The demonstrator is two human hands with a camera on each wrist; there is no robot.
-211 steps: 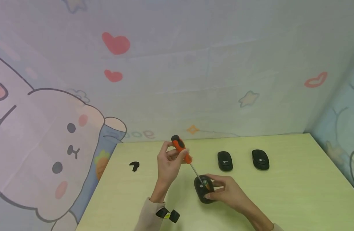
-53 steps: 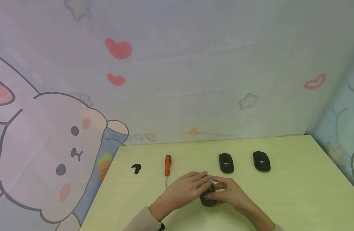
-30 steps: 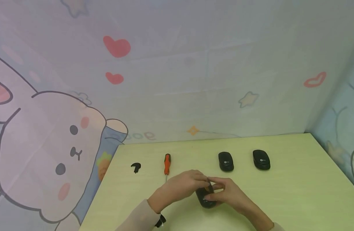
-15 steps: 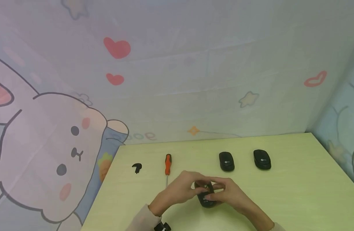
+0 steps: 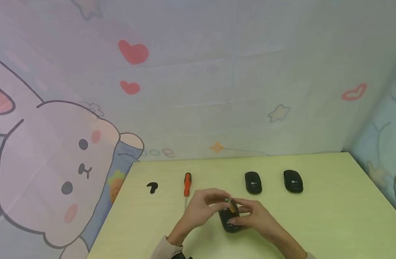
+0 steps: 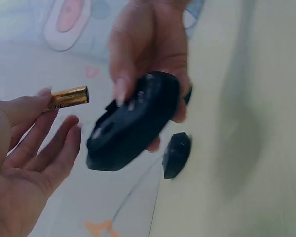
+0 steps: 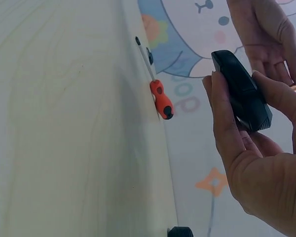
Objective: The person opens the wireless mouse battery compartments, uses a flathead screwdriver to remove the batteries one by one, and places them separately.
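My left hand (image 5: 201, 208) pinches a small gold-and-green cylindrical battery (image 6: 71, 98) between thumb and fingertips. The battery is apart from the black computer mouse (image 6: 133, 123) in the left wrist view. My right hand (image 5: 261, 217) grips that mouse by its sides, above the table, with its underside turned up toward the left hand. In the right wrist view the right-hand fingers (image 7: 226, 118) and thumb hold the mouse between them. A screwdriver (image 5: 187, 184) with an orange-and-black handle lies on the table beyond the left hand, its tip hidden behind that hand.
A small black curved piece (image 5: 152, 187), like a cover, lies at the left of the pale yellow-green table (image 5: 330, 216). Two more black mice, one nearer (image 5: 253, 182) and one farther right (image 5: 293, 181), lie toward the back. A cartoon-printed cloth (image 5: 198, 90) stands behind.
Seven seconds ago the left hand held the screwdriver against the mouse; the screwdriver now lies on the table. The left hand, earlier over the mouse, now holds the battery. The right hand keeps its grip.
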